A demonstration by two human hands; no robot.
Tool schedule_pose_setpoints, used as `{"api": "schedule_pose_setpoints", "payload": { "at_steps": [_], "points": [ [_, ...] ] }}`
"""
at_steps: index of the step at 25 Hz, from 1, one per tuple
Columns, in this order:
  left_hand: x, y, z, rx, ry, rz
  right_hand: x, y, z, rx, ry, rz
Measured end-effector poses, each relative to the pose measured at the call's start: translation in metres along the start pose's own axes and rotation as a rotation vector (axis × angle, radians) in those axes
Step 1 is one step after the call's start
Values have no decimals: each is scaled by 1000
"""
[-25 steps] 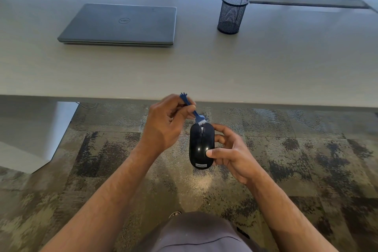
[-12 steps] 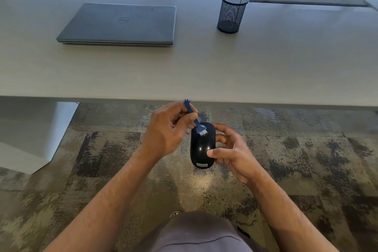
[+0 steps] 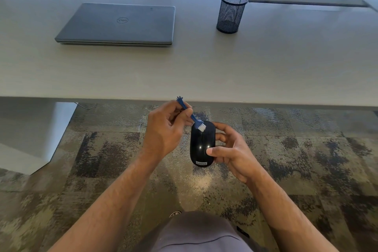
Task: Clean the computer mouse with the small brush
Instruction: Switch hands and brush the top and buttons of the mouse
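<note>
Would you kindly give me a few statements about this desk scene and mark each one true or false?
1. The left hand holds the blue brush. True.
2. The right hand holds the black mouse. True.
3. The laptop is open. False: its lid is closed.
4. The mesh cup lies on its side. False: it stands upright on the desk.
5. The white bristles touch the mouse's front end. True.

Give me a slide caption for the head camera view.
Left hand brushes black mouse held by right hand.
</note>
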State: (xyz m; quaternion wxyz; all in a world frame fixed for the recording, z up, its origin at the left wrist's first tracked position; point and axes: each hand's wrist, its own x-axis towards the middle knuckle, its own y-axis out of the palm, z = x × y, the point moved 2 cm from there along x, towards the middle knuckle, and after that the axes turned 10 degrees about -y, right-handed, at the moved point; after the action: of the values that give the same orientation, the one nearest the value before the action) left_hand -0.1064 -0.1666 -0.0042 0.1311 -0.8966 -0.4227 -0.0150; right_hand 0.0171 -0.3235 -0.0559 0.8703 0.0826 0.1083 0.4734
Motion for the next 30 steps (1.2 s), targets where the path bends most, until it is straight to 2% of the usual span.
{"api": "schedule_pose_setpoints", "payload": {
  "at_steps": [4, 9, 15, 18, 20, 25, 30],
  "points": [
    [2, -11, -2, 69, 47, -92, -1, 0, -3, -8, 9, 1],
    [-7, -3, -11, 4, 62, -1, 1, 1, -4, 24, 10, 19],
    [-3, -14, -6, 79, 45, -92, 0, -1, -3, 35, 16, 18],
    [-7, -6, -13, -23, 61, 2, 1, 1, -2, 20, 11, 13],
    [-10, 3, -11, -2, 57, 42, 1, 3, -1, 8, 7, 14],
    [-2, -11, -2, 129, 26, -72, 1, 1, 1, 29, 19, 6],
    [-8, 0, -8, -5, 62, -1, 2, 3, 2, 30, 33, 1]
  ]
}}
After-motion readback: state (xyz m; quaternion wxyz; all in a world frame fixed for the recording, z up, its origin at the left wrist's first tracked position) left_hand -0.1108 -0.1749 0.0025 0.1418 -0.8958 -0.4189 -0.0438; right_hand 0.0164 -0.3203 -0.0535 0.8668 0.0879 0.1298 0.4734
